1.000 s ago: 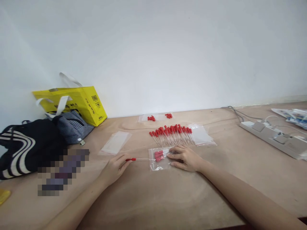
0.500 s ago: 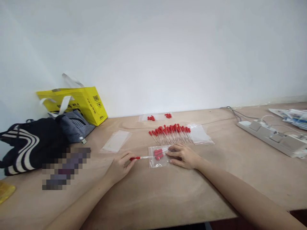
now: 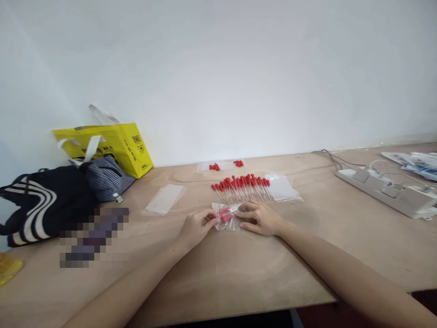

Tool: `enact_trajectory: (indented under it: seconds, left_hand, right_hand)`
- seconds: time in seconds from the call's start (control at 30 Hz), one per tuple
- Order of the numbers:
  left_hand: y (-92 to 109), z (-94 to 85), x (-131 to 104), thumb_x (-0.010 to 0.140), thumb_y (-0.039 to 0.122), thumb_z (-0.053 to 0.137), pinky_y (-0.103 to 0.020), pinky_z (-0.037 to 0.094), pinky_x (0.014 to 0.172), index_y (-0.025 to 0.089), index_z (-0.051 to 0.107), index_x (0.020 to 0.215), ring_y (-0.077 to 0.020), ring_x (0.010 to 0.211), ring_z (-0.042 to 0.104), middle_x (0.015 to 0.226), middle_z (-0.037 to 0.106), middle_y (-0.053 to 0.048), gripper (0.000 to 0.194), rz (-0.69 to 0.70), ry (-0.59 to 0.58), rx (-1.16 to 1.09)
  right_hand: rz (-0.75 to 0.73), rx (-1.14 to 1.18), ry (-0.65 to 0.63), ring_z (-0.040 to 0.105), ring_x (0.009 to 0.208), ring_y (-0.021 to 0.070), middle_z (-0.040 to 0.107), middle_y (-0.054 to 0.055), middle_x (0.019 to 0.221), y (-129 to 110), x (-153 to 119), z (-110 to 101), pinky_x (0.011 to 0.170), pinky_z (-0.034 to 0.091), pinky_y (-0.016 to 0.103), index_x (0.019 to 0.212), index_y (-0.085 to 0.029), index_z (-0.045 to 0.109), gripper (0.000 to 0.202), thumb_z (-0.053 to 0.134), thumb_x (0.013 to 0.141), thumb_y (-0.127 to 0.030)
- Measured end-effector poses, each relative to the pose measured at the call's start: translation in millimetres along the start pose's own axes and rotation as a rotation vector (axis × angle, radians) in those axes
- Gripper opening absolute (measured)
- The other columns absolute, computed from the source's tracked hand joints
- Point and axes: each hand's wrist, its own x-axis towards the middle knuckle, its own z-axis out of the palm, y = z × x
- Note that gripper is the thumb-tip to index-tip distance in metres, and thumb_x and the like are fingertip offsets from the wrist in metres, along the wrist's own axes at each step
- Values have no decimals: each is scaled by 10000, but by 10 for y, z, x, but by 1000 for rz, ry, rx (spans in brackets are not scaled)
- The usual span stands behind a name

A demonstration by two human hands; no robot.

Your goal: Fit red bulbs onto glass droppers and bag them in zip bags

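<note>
A small clear zip bag (image 3: 232, 224) lies on the table with several red-bulbed glass droppers (image 3: 225, 214) inside. My left hand (image 3: 198, 225) is at the bag's left, open end, pinching another dropper (image 3: 213, 217) by its red bulb; its tube reaches into the bag. From the right, my right hand (image 3: 258, 218) holds the bag down, its fingers curled over the tube ends and hiding them. Just behind, a fanned pile of red-bulbed droppers (image 3: 239, 187) lies with bulbs pointing away from me.
Flat clear bags (image 3: 165, 199) lie at left, and more bags (image 3: 284, 187) beside the pile. Loose red bulbs (image 3: 214, 167) rest on plastic near the wall. A power strip (image 3: 378, 191) stands at right. A yellow bag (image 3: 136, 152) and a black bag (image 3: 68, 200) stand at left.
My left hand has moved right to the bag's mouth, bringing the dropper further in. The bag's left end is now bunched up. My right hand has stayed almost in place.
</note>
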Motion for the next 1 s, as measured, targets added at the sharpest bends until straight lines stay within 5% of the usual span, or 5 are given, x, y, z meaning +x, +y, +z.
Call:
enact_trajectory:
  seconds: [0.13,0.3,0.77,0.9,1.0]
  left_hand:
    - [-15,72,83,716,282,579,-268,492,636,174,577,798,-144,687,605,750,649,-4,135,-136,-50,-255]
    - [-112,9,36,728,181,529,-311,483,784,171,505,966,-158,876,600,908,639,-45,239,-98,-205,-446]
    - [-114,197,132,623,178,612,-220,464,533,183,447,793,-97,566,545,655,533,45,237,-191,8,-192]
    - [-204,77,164,692,165,544,-228,486,590,174,464,892,-102,625,571,723,563,22,216,-59,-68,-144]
    - [-386,-69,327,771,161,441,-275,481,690,166,522,840,-134,727,570,770,574,-14,107,48,-47,120]
  right_hand:
    - [-8,14,13,482,957,194,535,72,1062,12,-1,6,827,388,356,1121,-249,556,364,490,803,-413]
    - [-3,34,15,491,952,193,536,74,1060,20,-1,5,825,393,355,1119,-247,558,377,498,794,-429]
    - [-26,84,19,506,923,185,551,79,1025,19,12,-14,802,411,340,1108,-234,568,365,506,794,-411]
    - [-31,84,6,509,928,185,549,81,1035,11,13,-27,802,414,343,1121,-231,557,370,492,804,-410]
    - [-28,83,-1,509,939,182,547,80,1043,3,14,-34,816,408,343,1126,-227,552,356,473,820,-391]
